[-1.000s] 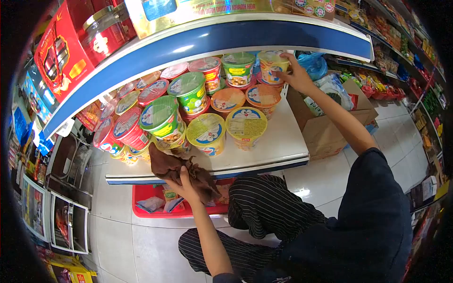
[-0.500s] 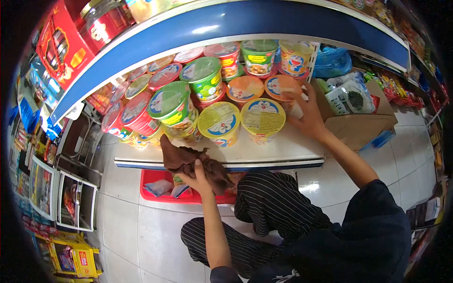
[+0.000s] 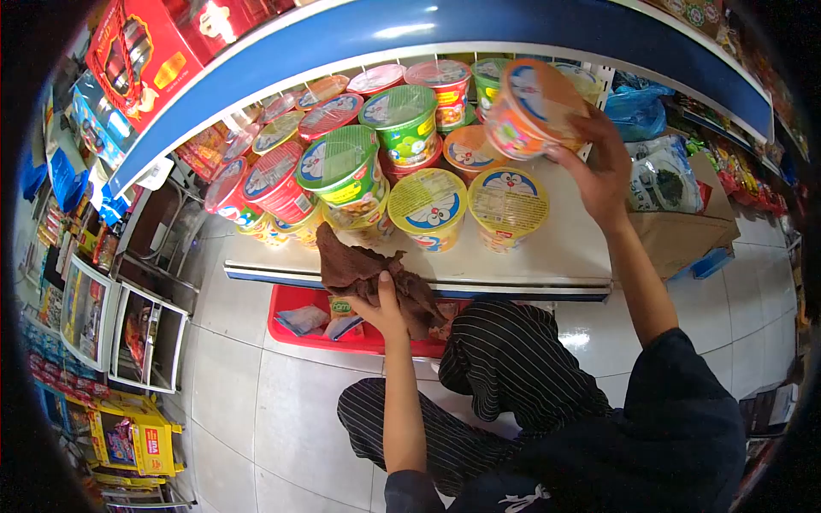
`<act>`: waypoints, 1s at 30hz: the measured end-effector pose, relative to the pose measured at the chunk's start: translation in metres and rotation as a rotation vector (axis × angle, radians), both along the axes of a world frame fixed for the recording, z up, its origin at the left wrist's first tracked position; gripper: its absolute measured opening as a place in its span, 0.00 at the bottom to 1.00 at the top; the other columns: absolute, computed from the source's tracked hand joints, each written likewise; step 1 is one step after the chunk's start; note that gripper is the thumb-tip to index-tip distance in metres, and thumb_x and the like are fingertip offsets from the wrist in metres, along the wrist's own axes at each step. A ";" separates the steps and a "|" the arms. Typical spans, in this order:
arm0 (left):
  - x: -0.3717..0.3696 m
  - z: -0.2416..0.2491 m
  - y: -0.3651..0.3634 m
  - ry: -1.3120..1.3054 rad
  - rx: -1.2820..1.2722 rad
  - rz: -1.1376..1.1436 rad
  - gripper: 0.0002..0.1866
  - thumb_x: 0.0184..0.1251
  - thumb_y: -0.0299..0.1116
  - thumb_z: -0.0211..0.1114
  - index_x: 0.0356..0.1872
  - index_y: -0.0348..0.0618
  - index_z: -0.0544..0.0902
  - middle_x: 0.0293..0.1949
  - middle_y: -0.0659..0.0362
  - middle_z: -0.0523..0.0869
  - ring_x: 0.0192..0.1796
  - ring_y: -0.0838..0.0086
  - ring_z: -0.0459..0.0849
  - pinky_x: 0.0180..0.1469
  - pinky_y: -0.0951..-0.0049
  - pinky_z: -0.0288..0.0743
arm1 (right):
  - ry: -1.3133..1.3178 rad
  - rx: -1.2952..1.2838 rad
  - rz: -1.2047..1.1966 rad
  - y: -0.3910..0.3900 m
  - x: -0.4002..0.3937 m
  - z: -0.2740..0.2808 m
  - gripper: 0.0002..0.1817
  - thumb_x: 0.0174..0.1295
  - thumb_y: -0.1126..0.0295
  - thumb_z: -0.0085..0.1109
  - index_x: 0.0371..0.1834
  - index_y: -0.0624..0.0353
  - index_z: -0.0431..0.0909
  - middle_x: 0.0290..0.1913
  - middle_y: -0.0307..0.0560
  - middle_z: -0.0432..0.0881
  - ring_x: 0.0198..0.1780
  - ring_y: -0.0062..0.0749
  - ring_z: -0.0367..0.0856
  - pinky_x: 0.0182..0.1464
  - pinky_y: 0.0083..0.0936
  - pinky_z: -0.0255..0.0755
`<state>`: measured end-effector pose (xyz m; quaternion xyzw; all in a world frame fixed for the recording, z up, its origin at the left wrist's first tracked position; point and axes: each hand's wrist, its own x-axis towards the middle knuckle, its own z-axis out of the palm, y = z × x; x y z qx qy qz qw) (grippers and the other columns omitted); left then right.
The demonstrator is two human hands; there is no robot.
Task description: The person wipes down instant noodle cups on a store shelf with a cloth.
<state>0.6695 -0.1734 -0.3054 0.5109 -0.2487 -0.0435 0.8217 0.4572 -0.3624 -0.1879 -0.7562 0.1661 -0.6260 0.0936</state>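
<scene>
My right hand (image 3: 601, 173) grips an orange-lidded snack cup (image 3: 532, 111) by its side, lifted and tilted above the shelf. In my left hand (image 3: 383, 309) is a crumpled brown cloth (image 3: 376, 278), held at the shelf's front edge. Two yellow-lidded cups (image 3: 428, 209) stand near that edge, between the cloth and the raised cup. Another orange-lidded cup (image 3: 470, 152) sits just behind them. Green-lidded cups (image 3: 340, 162) and red-lidded cups (image 3: 275, 179) are stacked to the left.
A blue-edged white shelf (image 3: 547, 267) bears the cups, under an upper shelf with a blue front (image 3: 445, 34). Below is a red tray (image 3: 359, 346) with packets. On the right stands a cardboard box (image 3: 684, 235) with bags in it, near a blue plastic bag (image 3: 637, 111).
My right hand has taken the orange-lidded cup from the shelf's right end and raised it. The left hand still holds the cloth; the view has shifted slightly.
</scene>
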 end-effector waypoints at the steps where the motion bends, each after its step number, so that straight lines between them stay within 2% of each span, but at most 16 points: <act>1: -0.001 -0.002 -0.002 -0.015 0.001 0.022 0.36 0.56 0.29 0.62 0.63 0.35 0.53 0.58 0.48 0.64 0.56 0.64 0.66 0.60 0.66 0.59 | 0.091 -0.025 0.032 -0.004 0.011 0.008 0.25 0.45 0.73 0.68 0.48 0.61 0.70 0.44 0.49 0.78 0.47 0.31 0.77 0.47 0.24 0.71; 2: -0.001 -0.004 -0.003 -0.029 0.001 0.045 0.35 0.56 0.28 0.61 0.63 0.37 0.54 0.58 0.49 0.65 0.56 0.64 0.67 0.59 0.66 0.61 | 0.183 -0.053 0.066 -0.007 0.022 0.016 0.25 0.46 0.72 0.67 0.49 0.60 0.70 0.44 0.49 0.78 0.47 0.31 0.77 0.48 0.25 0.71; 5: 0.005 -0.014 -0.005 -0.095 0.006 0.059 0.35 0.57 0.29 0.61 0.63 0.37 0.54 0.57 0.49 0.65 0.56 0.64 0.67 0.59 0.66 0.61 | 0.358 0.586 0.310 -0.007 0.047 0.030 0.23 0.51 0.72 0.63 0.52 0.57 0.69 0.49 0.49 0.75 0.52 0.30 0.73 0.53 0.26 0.68; 8: 0.007 -0.015 -0.001 -0.096 0.045 0.036 0.35 0.57 0.29 0.61 0.63 0.37 0.53 0.57 0.49 0.65 0.56 0.65 0.67 0.59 0.67 0.61 | 0.469 0.244 0.095 -0.004 0.044 0.031 0.28 0.51 0.66 0.64 0.56 0.57 0.66 0.52 0.49 0.73 0.55 0.35 0.71 0.58 0.31 0.63; 11: 0.010 -0.018 0.000 -0.119 0.074 0.029 0.35 0.57 0.28 0.61 0.63 0.37 0.53 0.57 0.50 0.65 0.56 0.65 0.67 0.59 0.67 0.60 | 0.360 0.157 0.138 0.028 0.026 0.011 0.33 0.49 0.62 0.65 0.59 0.56 0.64 0.55 0.49 0.71 0.56 0.38 0.70 0.60 0.34 0.60; 13: 0.009 -0.018 0.001 -0.085 0.072 0.029 0.35 0.56 0.29 0.63 0.62 0.35 0.54 0.57 0.49 0.65 0.56 0.65 0.66 0.60 0.67 0.59 | 0.761 0.193 0.048 0.050 0.006 -0.004 0.36 0.46 0.65 0.68 0.60 0.58 0.62 0.59 0.49 0.66 0.59 0.36 0.67 0.61 0.32 0.59; 15: 0.006 -0.015 0.001 0.008 0.045 0.018 0.36 0.53 0.31 0.67 0.59 0.30 0.57 0.57 0.48 0.64 0.58 0.65 0.65 0.62 0.67 0.56 | 0.623 0.447 0.247 0.057 0.003 -0.021 0.38 0.43 0.67 0.69 0.60 0.59 0.62 0.59 0.50 0.65 0.60 0.36 0.65 0.61 0.32 0.58; 16: 0.004 -0.016 0.001 -0.018 0.046 0.033 0.36 0.54 0.30 0.66 0.60 0.32 0.56 0.57 0.48 0.64 0.57 0.65 0.65 0.61 0.67 0.57 | 0.549 0.571 0.345 0.059 0.001 -0.028 0.38 0.42 0.69 0.69 0.60 0.59 0.62 0.59 0.51 0.65 0.61 0.36 0.64 0.62 0.32 0.58; 18: 0.004 -0.016 -0.003 -0.080 0.041 0.067 0.35 0.57 0.29 0.62 0.63 0.35 0.53 0.57 0.50 0.65 0.57 0.66 0.66 0.60 0.68 0.58 | 0.425 0.523 0.265 0.066 -0.006 -0.034 0.38 0.40 0.69 0.71 0.58 0.60 0.64 0.55 0.54 0.69 0.58 0.38 0.68 0.59 0.31 0.62; 19: 0.005 -0.015 -0.004 -0.073 0.039 0.068 0.36 0.55 0.30 0.64 0.62 0.34 0.54 0.57 0.49 0.65 0.57 0.65 0.66 0.60 0.67 0.57 | 0.361 0.499 0.229 0.067 -0.005 -0.033 0.38 0.40 0.69 0.72 0.57 0.60 0.64 0.52 0.55 0.72 0.56 0.39 0.70 0.57 0.30 0.63; 22: 0.004 -0.016 -0.002 -0.049 0.059 0.077 0.36 0.53 0.31 0.67 0.59 0.30 0.57 0.56 0.47 0.65 0.58 0.63 0.65 0.61 0.66 0.56 | 0.053 0.155 0.158 0.071 0.003 -0.007 0.37 0.39 0.70 0.71 0.56 0.63 0.65 0.52 0.52 0.72 0.55 0.36 0.71 0.56 0.29 0.65; 23: 0.003 -0.014 -0.001 -0.048 0.081 0.078 0.36 0.53 0.31 0.67 0.59 0.30 0.57 0.56 0.47 0.65 0.58 0.63 0.65 0.61 0.66 0.57 | -0.105 0.101 0.208 0.074 0.014 0.004 0.35 0.39 0.71 0.71 0.53 0.66 0.66 0.52 0.52 0.72 0.53 0.36 0.73 0.55 0.29 0.66; 26: 0.003 -0.012 0.000 -0.094 0.114 0.079 0.37 0.55 0.31 0.65 0.61 0.32 0.54 0.58 0.48 0.63 0.59 0.64 0.64 0.62 0.67 0.55 | -0.099 0.009 0.209 0.075 0.040 0.024 0.34 0.38 0.72 0.72 0.52 0.65 0.67 0.51 0.51 0.73 0.52 0.36 0.74 0.53 0.30 0.67; 27: 0.003 -0.012 0.000 -0.116 0.121 0.079 0.37 0.56 0.31 0.64 0.63 0.33 0.53 0.59 0.49 0.62 0.59 0.65 0.63 0.62 0.68 0.54 | -0.003 -0.069 0.206 0.073 0.051 0.027 0.33 0.40 0.68 0.71 0.53 0.60 0.68 0.49 0.50 0.75 0.49 0.35 0.76 0.51 0.29 0.69; 30: 0.000 -0.009 -0.001 -0.038 0.044 0.075 0.33 0.53 0.32 0.67 0.56 0.30 0.59 0.55 0.48 0.66 0.56 0.64 0.66 0.60 0.66 0.58 | 0.382 0.240 0.322 0.064 0.083 0.015 0.32 0.43 0.63 0.69 0.53 0.53 0.68 0.47 0.50 0.77 0.47 0.35 0.78 0.49 0.28 0.70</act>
